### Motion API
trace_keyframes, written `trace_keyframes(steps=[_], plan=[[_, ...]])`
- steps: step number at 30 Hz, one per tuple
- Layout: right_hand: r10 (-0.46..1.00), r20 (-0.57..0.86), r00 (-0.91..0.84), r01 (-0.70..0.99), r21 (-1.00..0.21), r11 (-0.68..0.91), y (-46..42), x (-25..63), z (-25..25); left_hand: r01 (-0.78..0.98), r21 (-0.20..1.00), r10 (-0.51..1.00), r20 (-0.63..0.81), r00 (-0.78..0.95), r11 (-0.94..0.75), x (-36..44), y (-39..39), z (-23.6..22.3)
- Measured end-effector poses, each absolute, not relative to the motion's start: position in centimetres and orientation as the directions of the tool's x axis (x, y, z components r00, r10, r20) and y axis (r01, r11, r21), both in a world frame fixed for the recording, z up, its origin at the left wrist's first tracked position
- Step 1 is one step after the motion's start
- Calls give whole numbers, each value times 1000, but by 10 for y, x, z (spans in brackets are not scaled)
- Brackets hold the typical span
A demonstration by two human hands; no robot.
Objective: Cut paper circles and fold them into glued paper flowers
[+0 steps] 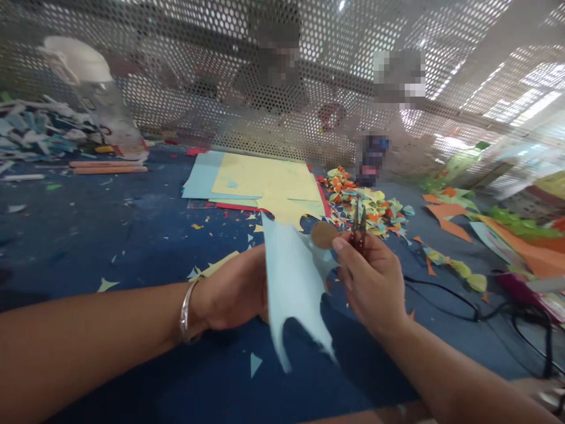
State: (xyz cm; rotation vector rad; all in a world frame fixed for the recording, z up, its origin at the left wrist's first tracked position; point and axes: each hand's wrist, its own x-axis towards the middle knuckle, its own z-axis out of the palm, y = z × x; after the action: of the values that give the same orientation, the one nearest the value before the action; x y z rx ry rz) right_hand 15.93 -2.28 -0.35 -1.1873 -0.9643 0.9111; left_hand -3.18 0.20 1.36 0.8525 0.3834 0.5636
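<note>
My left hand (241, 288) is behind a light blue sheet of paper (293, 277) with curved bites cut from its lower and right edges. Its fingers are mostly hidden by the sheet, which it holds up above the table. In my right hand (375, 277), thumb and finger pinch a round brown disc (324, 235) beside the sheet's right edge. The same hand also grips a pair of scissors (359, 227), dark pointed blades upward, handles hidden in the palm. A yellow paper with cut-out edges (282, 207) lies just beyond the blue sheet.
Stacked yellow and blue sheets (265, 174) lie ahead on the dark blue table (154, 235). Small coloured cut pieces (366, 203) are heaped at their right. A clear bottle (106, 112), paper scraps (39, 129) and wooden sticks (108, 169) are left. A black cable (445, 290) lies right.
</note>
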Motion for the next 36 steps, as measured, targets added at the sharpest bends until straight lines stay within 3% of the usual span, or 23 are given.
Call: trace_keyframes(steps=[3, 8, 17, 25, 29, 32, 36], plan=[[926, 140, 350, -70, -982, 175, -22, 159, -2, -168, 789, 560, -251, 790, 591, -35, 7, 11], [913, 171, 370, -47, -978, 203, -20, 164, -3, -297, 764, 635, -185, 750, 572, -35, 19, 12], [878, 279, 389, 15, -955, 297, -19, 169, -4, -208, 763, 580, -255, 773, 612, -46, 32, 12], [838, 365, 405, 78, -927, 366, -16, 174, -2, -84, 888, 679, -281, 678, 451, -40, 28, 13], [797, 432, 421, 148, -900, 410, -22, 172, 0, -252, 862, 815, -266, 515, 441, -33, 25, 14], [872, 355, 337, 143, -935, 325, -28, 167, 1, -332, 828, 844, -277, 460, 452, -30, 23, 14], [980, 138, 146, 188, -976, 109, -29, 163, -1, -385, 806, 838, -232, 495, 450, -28, 20, 13]])
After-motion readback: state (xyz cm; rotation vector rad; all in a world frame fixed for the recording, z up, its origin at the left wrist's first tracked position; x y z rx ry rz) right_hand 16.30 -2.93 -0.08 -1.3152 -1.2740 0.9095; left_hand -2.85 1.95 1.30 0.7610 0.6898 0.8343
